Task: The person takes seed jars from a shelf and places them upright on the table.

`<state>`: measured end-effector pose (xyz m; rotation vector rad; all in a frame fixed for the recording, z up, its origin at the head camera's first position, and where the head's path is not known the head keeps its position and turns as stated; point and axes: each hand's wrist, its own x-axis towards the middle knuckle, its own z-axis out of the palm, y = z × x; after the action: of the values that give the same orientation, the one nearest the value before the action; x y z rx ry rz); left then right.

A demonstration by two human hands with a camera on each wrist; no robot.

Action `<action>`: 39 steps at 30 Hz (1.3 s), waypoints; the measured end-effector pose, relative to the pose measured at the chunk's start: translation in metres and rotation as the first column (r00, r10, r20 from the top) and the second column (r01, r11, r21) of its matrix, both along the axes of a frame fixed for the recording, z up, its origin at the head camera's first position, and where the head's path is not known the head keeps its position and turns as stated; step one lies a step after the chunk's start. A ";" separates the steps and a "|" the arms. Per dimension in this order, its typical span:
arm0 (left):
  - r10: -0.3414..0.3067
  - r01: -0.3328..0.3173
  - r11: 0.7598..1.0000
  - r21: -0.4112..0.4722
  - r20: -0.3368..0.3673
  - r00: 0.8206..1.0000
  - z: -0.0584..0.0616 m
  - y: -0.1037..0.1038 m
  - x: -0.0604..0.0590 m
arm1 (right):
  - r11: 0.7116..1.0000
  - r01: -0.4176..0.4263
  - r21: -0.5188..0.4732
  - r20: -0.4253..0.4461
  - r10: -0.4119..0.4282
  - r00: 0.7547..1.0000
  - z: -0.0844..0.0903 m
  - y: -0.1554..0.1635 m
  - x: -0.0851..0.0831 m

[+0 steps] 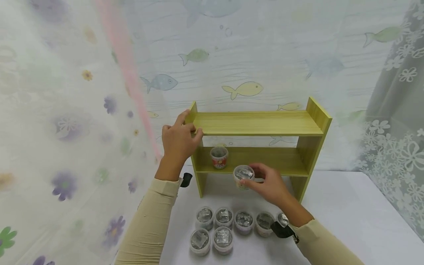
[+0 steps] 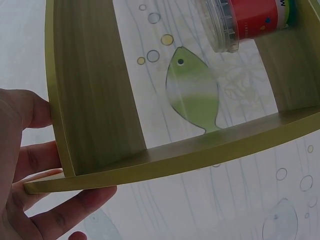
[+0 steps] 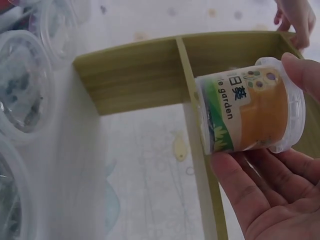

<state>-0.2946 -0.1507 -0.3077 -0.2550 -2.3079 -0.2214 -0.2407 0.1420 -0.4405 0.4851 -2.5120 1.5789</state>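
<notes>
My right hand holds a small clear plastic tub between thumb and fingers, just in front of the lower board of the shelf. In the right wrist view, this tub lies sideways and wears an orange and green label reading "garden". At the upper left corner of the wooden shelf, my left hand grips the side panel. The left wrist view has its fingers on either side of the wood. One red-labelled tub stands at the left of the lower board.
Several lidded tubs with silvery packets inside stand in two rows on the white table before the shelf. Behind the shelf hangs a fish-patterned curtain. A flowered sheet hangs at the left.
</notes>
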 end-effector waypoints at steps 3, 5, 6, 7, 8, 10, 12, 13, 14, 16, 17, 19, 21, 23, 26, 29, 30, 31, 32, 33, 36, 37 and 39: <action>-0.001 0.001 1.000 0.005 -0.003 1.000 0.000 0.000 0.000 | 1.000 -0.014 0.008 -0.001 0.014 1.000 -0.003 0.000 0.006; -0.005 0.005 1.000 0.007 -0.009 1.000 -0.001 0.000 -0.001 | 1.000 -0.020 0.012 0.000 0.020 1.000 -0.004 0.001 0.009; -0.007 0.007 1.000 0.007 -0.012 1.000 -0.001 0.000 -0.001 | 1.000 -0.020 0.014 0.001 0.020 1.000 -0.005 0.001 0.011; -0.009 0.009 1.000 0.007 -0.015 1.000 -0.001 0.000 -0.001 | 1.000 -0.019 0.018 0.003 0.019 1.000 -0.005 0.001 0.013; -0.011 0.011 1.000 0.006 -0.017 1.000 0.000 0.000 -0.002 | 1.000 -0.018 0.017 0.007 0.018 1.000 -0.006 0.001 0.015; -0.014 0.014 1.000 0.003 -0.020 1.000 0.000 0.000 -0.002 | 1.000 -0.023 0.014 0.016 0.022 1.000 -0.006 0.002 0.019; -0.013 0.013 1.000 0.000 -0.019 1.000 0.000 0.000 -0.002 | 1.000 -0.028 0.005 0.025 0.028 0.999 -0.007 0.003 0.024; -0.012 0.012 1.000 0.000 -0.018 1.000 0.000 0.000 -0.002 | 0.999 -0.035 -0.002 0.028 0.035 0.999 -0.008 0.003 0.026; -0.009 0.009 1.000 -0.001 -0.017 1.000 0.000 0.000 -0.002 | 0.999 -0.040 -0.010 0.030 0.040 0.999 -0.008 0.003 0.029; -0.006 0.006 1.000 -0.001 -0.016 1.000 0.000 0.000 -0.002 | 0.998 -0.051 -0.029 0.035 0.052 0.998 -0.010 0.003 0.033; -0.004 0.004 1.000 -0.001 -0.016 1.000 0.000 0.000 -0.002 | 0.998 -0.055 -0.040 0.038 0.056 0.998 -0.012 0.003 0.035; -0.004 0.004 1.000 -0.001 -0.018 1.000 0.000 0.000 -0.002 | 0.996 -0.061 -0.060 0.043 0.064 0.997 -0.014 0.004 0.038; -0.003 0.003 1.000 -0.001 -0.018 1.000 0.000 0.000 -0.002 | 0.995 -0.065 -0.081 0.052 0.069 0.996 -0.017 0.004 0.040; -0.003 0.003 1.000 0.000 -0.020 1.000 0.000 0.000 -0.002 | 0.994 -0.064 -0.084 0.055 0.069 0.996 -0.020 0.005 0.043; 0.000 0.000 1.000 0.005 -0.025 1.000 -0.001 0.000 -0.003 | 0.994 -0.067 -0.083 0.053 0.071 0.996 -0.023 0.005 0.047; 0.003 -0.003 1.000 0.009 -0.032 0.999 -0.001 0.000 -0.003 | 0.994 -0.068 -0.082 0.070 0.074 0.995 -0.027 0.006 0.052; 0.004 -0.004 1.000 0.009 -0.032 0.999 -0.001 0.000 -0.003 | 0.994 -0.069 -0.085 0.079 0.076 0.994 -0.028 0.006 0.054; 0.004 -0.004 1.000 0.009 -0.032 0.999 -0.001 0.000 -0.003 | 0.994 -0.068 -0.087 0.091 0.076 0.993 -0.029 0.007 0.056; 0.004 -0.003 1.000 0.009 -0.031 1.000 -0.001 0.000 -0.004 | 0.994 -0.070 -0.087 0.099 0.079 0.992 -0.030 0.007 0.058; 0.001 -0.001 1.000 0.009 -0.030 1.000 -0.001 0.001 -0.004 | 0.993 -0.073 -0.091 0.109 0.083 0.991 -0.032 0.008 0.060; -0.001 0.001 1.000 0.011 -0.023 1.000 -0.001 0.001 -0.004 | 0.991 -0.092 -0.096 0.120 0.103 0.987 -0.036 0.009 0.066; -0.001 0.001 1.000 0.012 -0.020 1.000 -0.001 0.001 -0.003 | 0.990 -0.098 -0.100 0.123 0.110 0.986 -0.037 0.010 0.068; 0.000 0.000 1.000 0.013 -0.016 1.000 -0.001 0.001 -0.003 | 0.990 -0.105 -0.098 0.129 0.117 0.985 -0.040 0.010 0.072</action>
<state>-0.2972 -0.1494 -0.3082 -0.2492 -2.2897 -0.2341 -0.1687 0.1522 -0.4807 0.5329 -2.5355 1.8155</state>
